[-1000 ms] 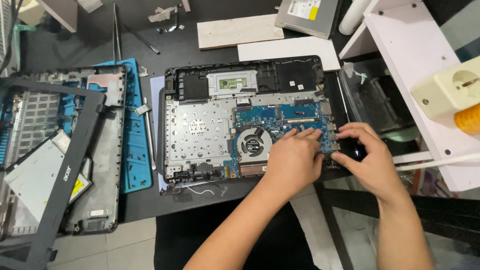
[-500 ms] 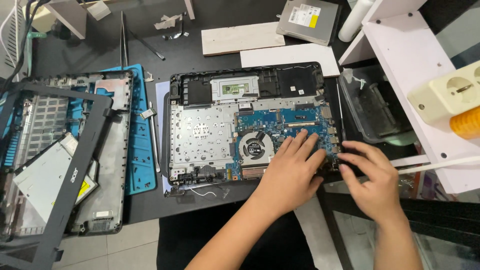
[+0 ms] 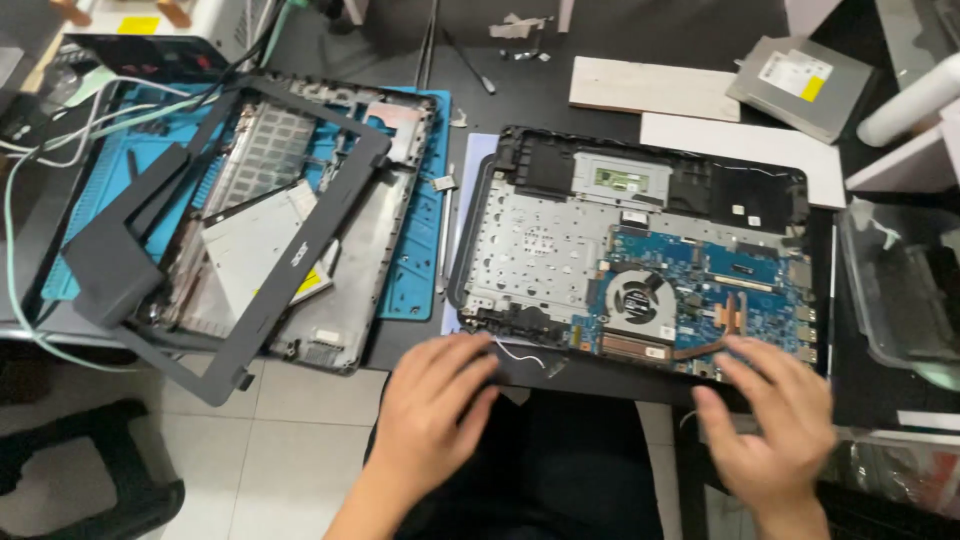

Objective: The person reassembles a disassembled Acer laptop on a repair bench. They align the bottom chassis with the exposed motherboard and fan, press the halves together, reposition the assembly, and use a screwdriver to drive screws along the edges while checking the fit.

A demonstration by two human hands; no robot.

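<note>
An opened laptop base (image 3: 540, 250) lies on the dark desk, with a silver metal plate on its left. Its right half shows a blue motherboard (image 3: 745, 270) and a round fan (image 3: 637, 298). My left hand (image 3: 435, 405) grips the base's near edge at the left corner, fingers curled over it beside a loose white wire. My right hand (image 3: 775, 425), blurred, lies over the near right edge with its fingers spread on the rim below the copper heat pipe.
A second stripped laptop shell (image 3: 270, 220) with a dark bezel frame (image 3: 130, 260) leaning on it sits on a blue mat (image 3: 415, 270) at left. An optical drive (image 3: 795, 85) and white boards (image 3: 650, 88) lie at the back, a clear plastic box (image 3: 900, 290) at right.
Both hands have left the motherboard and come back to the base's near edge, the left one moving far to the left. The view has swung left and closer.
</note>
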